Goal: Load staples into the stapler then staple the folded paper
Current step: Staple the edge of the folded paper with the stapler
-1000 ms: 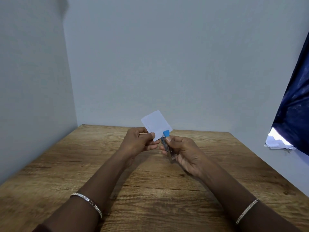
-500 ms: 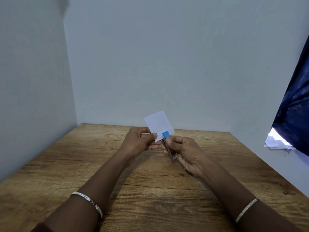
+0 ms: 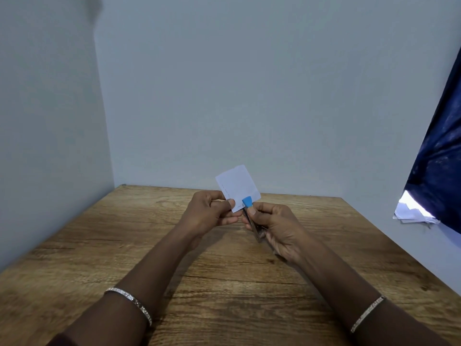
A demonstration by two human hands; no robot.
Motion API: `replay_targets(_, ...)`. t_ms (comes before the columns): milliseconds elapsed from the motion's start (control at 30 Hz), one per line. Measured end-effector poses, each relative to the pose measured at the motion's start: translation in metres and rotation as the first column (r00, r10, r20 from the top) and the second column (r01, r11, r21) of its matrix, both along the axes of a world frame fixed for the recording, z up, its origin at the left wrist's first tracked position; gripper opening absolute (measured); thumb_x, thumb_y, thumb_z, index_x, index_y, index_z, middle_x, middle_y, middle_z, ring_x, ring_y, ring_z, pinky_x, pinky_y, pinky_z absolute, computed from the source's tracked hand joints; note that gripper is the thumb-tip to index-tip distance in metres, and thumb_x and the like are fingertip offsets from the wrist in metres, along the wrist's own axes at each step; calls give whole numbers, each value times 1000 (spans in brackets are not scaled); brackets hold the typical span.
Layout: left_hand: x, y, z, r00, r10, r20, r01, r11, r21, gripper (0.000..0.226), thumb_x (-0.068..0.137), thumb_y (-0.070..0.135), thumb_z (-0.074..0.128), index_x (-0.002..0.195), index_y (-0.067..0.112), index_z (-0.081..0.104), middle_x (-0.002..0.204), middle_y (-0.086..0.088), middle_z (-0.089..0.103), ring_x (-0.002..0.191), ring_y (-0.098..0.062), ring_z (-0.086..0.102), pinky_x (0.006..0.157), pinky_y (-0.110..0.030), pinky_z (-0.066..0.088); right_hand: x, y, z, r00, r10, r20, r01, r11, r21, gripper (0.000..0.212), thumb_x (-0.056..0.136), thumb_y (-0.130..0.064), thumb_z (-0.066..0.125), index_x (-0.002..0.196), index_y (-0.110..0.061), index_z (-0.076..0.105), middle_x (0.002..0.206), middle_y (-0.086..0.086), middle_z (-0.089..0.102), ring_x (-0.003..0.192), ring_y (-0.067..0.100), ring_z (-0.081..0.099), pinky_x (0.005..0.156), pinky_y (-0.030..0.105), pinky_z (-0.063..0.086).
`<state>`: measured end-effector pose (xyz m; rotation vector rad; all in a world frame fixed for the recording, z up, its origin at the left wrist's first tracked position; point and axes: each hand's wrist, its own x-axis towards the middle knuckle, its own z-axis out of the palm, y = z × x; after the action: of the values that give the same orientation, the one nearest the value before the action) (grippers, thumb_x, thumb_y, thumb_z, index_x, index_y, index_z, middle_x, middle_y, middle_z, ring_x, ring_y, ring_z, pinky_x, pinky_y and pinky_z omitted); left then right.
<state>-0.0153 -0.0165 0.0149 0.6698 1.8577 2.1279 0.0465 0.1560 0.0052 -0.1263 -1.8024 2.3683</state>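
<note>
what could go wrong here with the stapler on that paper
1. The stapler bites the folded paper very near its lower corner, so the staple might miss or tear the edge.
2. The left hand pinches the paper close beside the stapler's blue tip, so a thumb could get nipped.
3. Both are held above the table, unsupported, so the paper may slip.

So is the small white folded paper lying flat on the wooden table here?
No, the left hand holds the small white folded paper up above the wooden table, against the blue-tipped metal stapler in the right hand.
</note>
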Motion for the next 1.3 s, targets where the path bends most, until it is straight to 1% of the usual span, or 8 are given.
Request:
replay_targets(133,1,0,0,1000,-8,2,8,1000,6,19,96,8,63,110,-3,70,97,-19,78,83,-17,77,72,-25,61,1,-1,2,1000,-24,13,24,1000,1,12,89,0,69,100,2,74,83,12,78,70,14,74,66,24,62)
replay_targets(400,2,1,0,1000,6,4,-6,1000,9,19,97,6,62,108,-8,69,102,-27,75,83,-20,77,75,-28,63,2,-3,3,999,-40,23,40,999,-14,14,90,4,67,102,4,73,84,14,78,70,16,72,73,27,62)
replay_targets(600,4,3,0,1000,11,6,-11,1000,-9,20,97,7,62,110,-6,69,104,-26,75,90,-23,76,76,-28,63,-1,-5,3,994,-107,37,106,994,14,9,89,5,68,95,5,74,80,16,75,66,18,69,70,29,61)
replay_targets(767,3,3,-3,999,29,15,-29,999,-38,20,97,6,62,111,-7,69,103,-26,75,82,-18,75,74,-27,63,-7,-8,1,986,-158,61,154,986,64,7,88,5,69,92,4,74,76,14,74,62,17,68,69,31,58)
replay_targets(900,2,3,-3,999,42,14,-41,998,-38,18,96,5,62,108,-7,70,99,-25,76,76,-15,76,70,-24,62,-4,-5,-1,995,-80,62,78,996,34,9,91,1,68,88,3,76,78,15,75,66,17,69,65,27,61)
replay_targets(1033,1,4,-4,997,78,20,-78,996,-37,16,96,4,62,104,-7,70,95,-22,77,81,-19,77,71,-26,63,-1,-3,1,998,-9,57,9,1000,-2,12,93,-2,65,93,4,75,80,14,74,70,17,69,65,25,61)
replay_targets(1167,-2,3,-4,989,140,45,-140,990,13,11,96,2,61,94,-6,69,80,-14,76,80,-22,78,72,-28,63,-2,-6,5,993,-79,82,84,995,-59,9,93,-5,66,94,2,71,73,9,71,64,16,68,62,28,59)
replay_targets(1300,0,3,-2,983,163,81,-169,983,66,4,91,-4,64,93,-5,68,70,-9,75,73,-22,77,69,-27,63,-1,-4,11,986,-108,125,129,976,-173,10,89,-12,63,90,-2,67,71,6,63,54,16,58,44,25,47)
